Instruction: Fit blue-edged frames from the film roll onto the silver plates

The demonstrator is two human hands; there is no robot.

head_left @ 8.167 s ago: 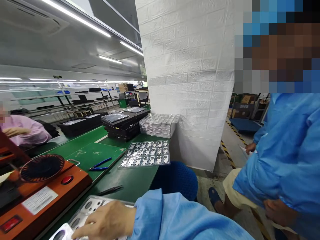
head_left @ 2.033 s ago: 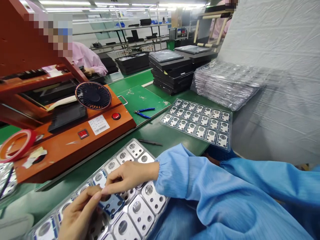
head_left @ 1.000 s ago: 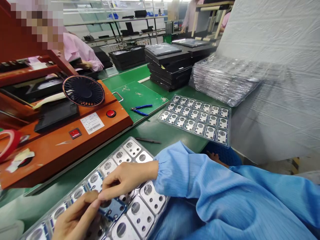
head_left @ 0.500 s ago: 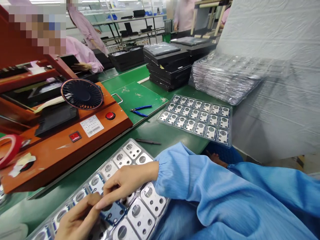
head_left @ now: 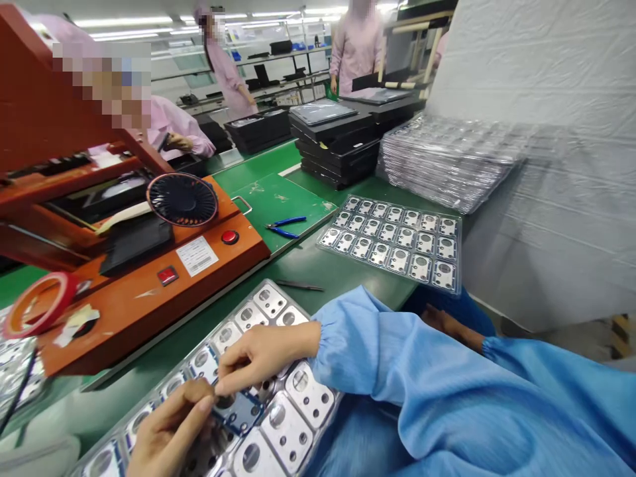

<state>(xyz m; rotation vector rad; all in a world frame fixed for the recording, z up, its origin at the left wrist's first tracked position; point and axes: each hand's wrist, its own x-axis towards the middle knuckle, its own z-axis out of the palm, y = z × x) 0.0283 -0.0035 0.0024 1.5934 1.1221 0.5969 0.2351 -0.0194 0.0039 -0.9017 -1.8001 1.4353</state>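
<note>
A clear blister tray [head_left: 330, 414] of silvery metal plates with round holes lies in front of me; some plates have blue edges. My left hand [head_left: 173, 427] is closed, thumb and fingers pinched at the edge of a blue-edged metal plate [head_left: 246, 412] over the tray. My right hand [head_left: 263, 358], in a blue sleeve, meets it from above with its fingers closed at the same plate. What lies between the right fingertips is too small to make out. The left part of the plate is hidden behind the fingers.
An orange machine [head_left: 163, 318] with a black fan [head_left: 183, 199] stands at left, a red tape roll [head_left: 40, 305] on it. Blue cutters [head_left: 285, 226], tweezers [head_left: 301, 285], a second filled tray [head_left: 392, 242] and stacked clear trays [head_left: 442, 162] lie beyond. Another person's hand [head_left: 442, 321] is at right.
The view has shifted slightly, so the bench things appear a little further right and lower. My hands stay together at the plate, the fingertips slightly moved. A person in the back stands more upright.
</note>
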